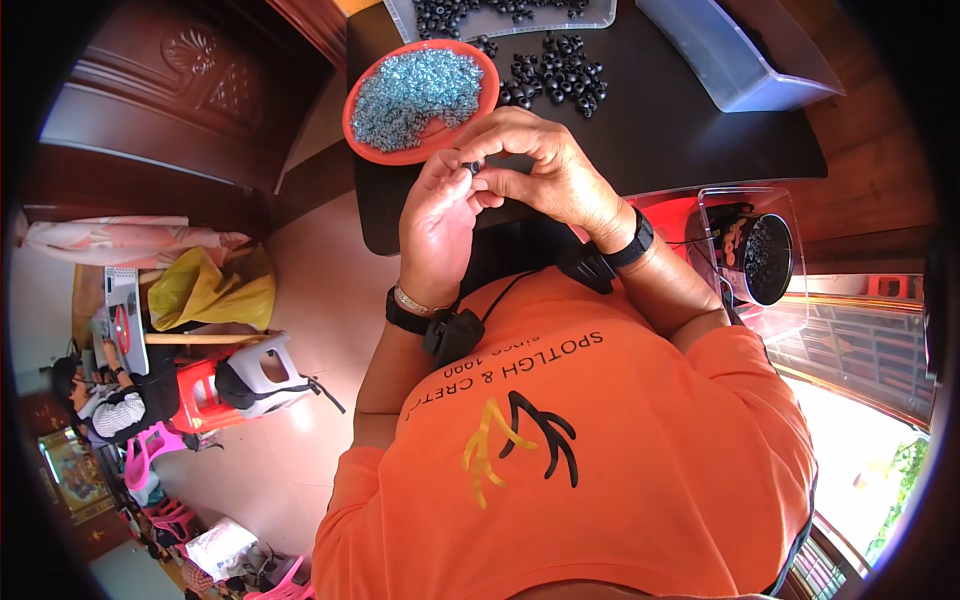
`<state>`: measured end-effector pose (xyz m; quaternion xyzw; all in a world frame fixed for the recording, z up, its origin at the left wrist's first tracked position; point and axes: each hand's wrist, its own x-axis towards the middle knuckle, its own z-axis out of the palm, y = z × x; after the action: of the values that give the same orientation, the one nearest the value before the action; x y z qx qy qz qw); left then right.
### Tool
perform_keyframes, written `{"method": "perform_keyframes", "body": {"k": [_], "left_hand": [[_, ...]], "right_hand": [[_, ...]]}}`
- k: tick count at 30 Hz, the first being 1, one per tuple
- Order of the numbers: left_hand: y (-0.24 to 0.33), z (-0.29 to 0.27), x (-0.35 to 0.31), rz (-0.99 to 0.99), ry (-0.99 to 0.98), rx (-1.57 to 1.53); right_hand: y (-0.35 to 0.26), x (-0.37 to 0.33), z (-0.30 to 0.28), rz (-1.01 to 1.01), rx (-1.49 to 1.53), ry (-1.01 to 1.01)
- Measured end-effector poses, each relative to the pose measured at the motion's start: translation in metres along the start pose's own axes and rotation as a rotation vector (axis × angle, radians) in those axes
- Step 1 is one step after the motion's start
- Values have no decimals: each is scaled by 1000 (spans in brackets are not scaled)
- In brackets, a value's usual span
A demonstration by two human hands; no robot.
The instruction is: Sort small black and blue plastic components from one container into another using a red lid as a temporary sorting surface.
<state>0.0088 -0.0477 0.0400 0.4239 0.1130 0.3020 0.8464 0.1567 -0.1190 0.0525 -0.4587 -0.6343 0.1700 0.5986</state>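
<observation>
Fingertips of the left hand (437, 222) and the right hand (570, 178) come together at the centre of a clock face, narrowed to a pinch around one small black piece (472, 168), dark and smooth-looking, its finer shape hidden by the skin around it. On the right wrist is a black watch (630, 240) with a matte strap

Toward eleven o'clock from the hands sits a round orange-red plastic bowl (349, 125), shallow, its rim smooth, heaped with silvery-blue glinting bits (415, 90) too small to tell apart. At one o'clock lie loose black hollow pieces (560, 75), glossy and rounded, some showing round openings. At twelve, a clear plastic tray (510, 29) carries more of the same kind

A translucent, straight-walled bin (735, 70) stands at two o'clock on the dark, flat tabletop (670, 130), whose near-left corner is rounded. Between three and four, a cylindrical black tub (735, 250) lies tilted, small dark pieces visible in its round mouth, within a clear, thin-walled box (797, 205)
</observation>
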Motion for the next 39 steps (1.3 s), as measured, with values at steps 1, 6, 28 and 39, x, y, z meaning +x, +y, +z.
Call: {"method": "perform_keyframes", "body": {"k": [1,6,28,39], "left_hand": [[0,0,0,-3,2,2],[3,3,-1,39,3,233],[-5,0,0,22,-4,-3],[-6,-2,-3,2,-66,34]], "right_hand": [[-1,0,-1,2,3,2],[0,-1,-2,-104,-37,20],[-5,-8,3,-36,-77,83],[-9,-9,1,-61,-136,34]]}}
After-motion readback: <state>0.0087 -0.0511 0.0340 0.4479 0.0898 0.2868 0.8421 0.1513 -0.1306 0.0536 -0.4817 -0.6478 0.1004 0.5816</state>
